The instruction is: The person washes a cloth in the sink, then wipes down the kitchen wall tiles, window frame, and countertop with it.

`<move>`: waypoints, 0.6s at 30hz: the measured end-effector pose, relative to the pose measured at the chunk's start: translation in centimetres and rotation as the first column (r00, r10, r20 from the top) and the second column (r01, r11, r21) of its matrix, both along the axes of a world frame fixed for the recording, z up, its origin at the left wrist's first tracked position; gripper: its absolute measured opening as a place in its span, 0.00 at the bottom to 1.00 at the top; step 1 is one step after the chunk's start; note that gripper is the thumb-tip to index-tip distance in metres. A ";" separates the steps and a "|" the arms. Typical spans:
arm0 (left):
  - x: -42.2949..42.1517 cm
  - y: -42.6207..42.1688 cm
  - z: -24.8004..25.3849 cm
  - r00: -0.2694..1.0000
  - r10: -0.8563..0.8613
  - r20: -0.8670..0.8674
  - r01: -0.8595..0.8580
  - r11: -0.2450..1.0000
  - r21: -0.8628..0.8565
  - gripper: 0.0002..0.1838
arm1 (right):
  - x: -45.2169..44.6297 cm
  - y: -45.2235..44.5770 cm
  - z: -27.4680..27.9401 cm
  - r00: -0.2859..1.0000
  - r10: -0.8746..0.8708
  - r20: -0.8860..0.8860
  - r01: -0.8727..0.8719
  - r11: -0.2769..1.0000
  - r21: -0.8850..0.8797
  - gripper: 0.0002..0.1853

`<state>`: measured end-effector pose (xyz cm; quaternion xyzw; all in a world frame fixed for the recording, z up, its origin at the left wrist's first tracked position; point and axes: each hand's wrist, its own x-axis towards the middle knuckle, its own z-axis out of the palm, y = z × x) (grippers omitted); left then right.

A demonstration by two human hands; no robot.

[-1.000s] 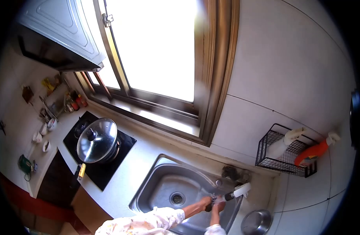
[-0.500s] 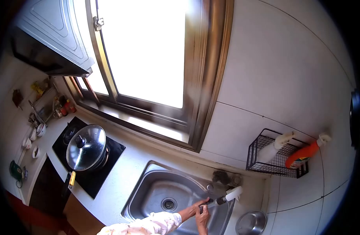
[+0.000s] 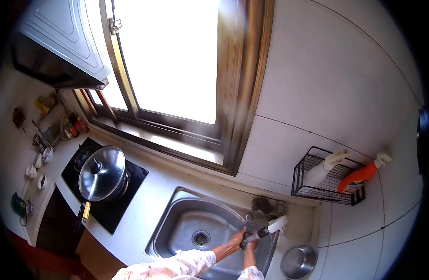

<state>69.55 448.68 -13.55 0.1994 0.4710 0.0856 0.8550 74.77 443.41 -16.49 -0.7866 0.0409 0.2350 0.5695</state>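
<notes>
Both hands are together over the right part of the steel sink (image 3: 177, 219), just below the white and dark faucet head (image 3: 270, 227). My left hand (image 3: 237, 239) has its fingers closed around a small dark object (image 3: 245, 241), whose kind I cannot make out. Close beside it, under the faucet, is my right hand (image 3: 252, 244), partly hidden by the spout, so its fingers are hard to read. The sink's drain (image 3: 201, 239) lies to the left of the hands.
A lidded pan (image 3: 102, 173) sits on the black stove (image 3: 135, 186) at the left. Steel bowl (image 3: 299, 261) stands right of the sink. Wire basket (image 3: 312, 172) on the wall holds a white bottle and a red bottle (image 3: 357, 181). Dark scrubbers (image 3: 262, 205) lie behind the faucet.
The view has shifted, so the scene sits further left than a second ago. My right hand was in front of the faucet half a second ago and is now up under the spout beside my left hand.
</notes>
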 end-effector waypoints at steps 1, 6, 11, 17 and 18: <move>0.2 0.6 0.6 0.998 0.053 0.040 -0.051 0.997 -0.053 0.20 | 0.0 -0.2 -1.2 0.999 -0.030 -0.022 0.033 0.988 0.152 0.18; -0.7 3.3 -1.7 0.960 -0.062 0.273 0.101 0.986 -0.131 0.20 | -6.1 -0.6 10.7 0.814 0.212 0.542 -0.271 0.962 0.031 0.18; -2.4 1.5 -1.6 0.986 -0.161 0.038 0.163 0.985 -0.057 0.17 | -7.2 -1.4 11.3 0.496 0.462 0.735 -0.329 0.884 -0.333 0.14; -1.5 -0.4 -4.1 0.966 -0.239 -0.096 0.243 0.969 0.032 0.17 | -2.2 -2.1 4.7 0.863 0.317 0.393 -0.269 0.947 -0.175 0.16; -2.0 -0.5 -3.1 0.966 -0.239 -0.097 0.243 0.970 0.031 0.17 | -2.5 -2.0 3.3 0.863 0.318 0.392 -0.270 0.947 -0.175 0.16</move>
